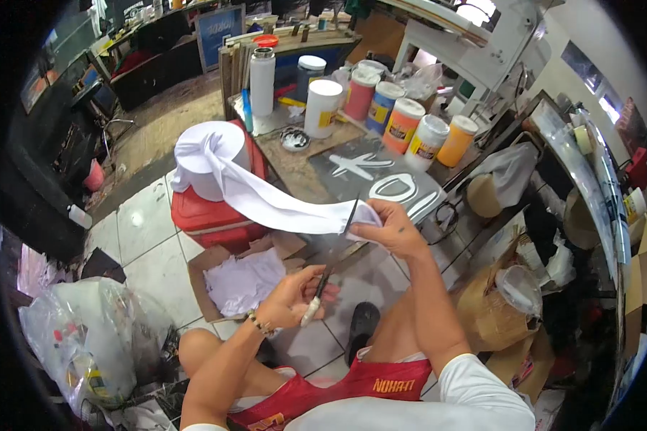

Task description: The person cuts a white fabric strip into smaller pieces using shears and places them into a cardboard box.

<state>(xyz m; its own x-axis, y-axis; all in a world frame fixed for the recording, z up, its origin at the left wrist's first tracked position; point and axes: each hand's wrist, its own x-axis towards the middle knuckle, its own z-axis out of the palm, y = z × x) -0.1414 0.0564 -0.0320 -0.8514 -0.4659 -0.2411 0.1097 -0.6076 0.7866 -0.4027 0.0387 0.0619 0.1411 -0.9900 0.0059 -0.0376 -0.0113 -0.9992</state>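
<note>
My left hand [295, 296] is palm up around a thin dark tool [312, 310] with a pale wrapped handle. Its fingers are partly curled, and the tool points up toward the cloth. My right hand [394, 231] pinches the near end of a long white cloth [273, 208]. A narrow dark strip [351, 214] crosses the cloth beside my right fingertips; whether it belongs to the tool is unclear. The cloth's far end lies bunched over a round white stack [203, 172] on a red container [216, 224].
An open cardboard box [212, 305] holds white cloth pieces below the red container. Paint jars [402, 126] stand on the worktable [277, 147] ahead. A filled plastic bag [97, 337] is at left; cardboard and a worn brown carton [492, 309] are at right.
</note>
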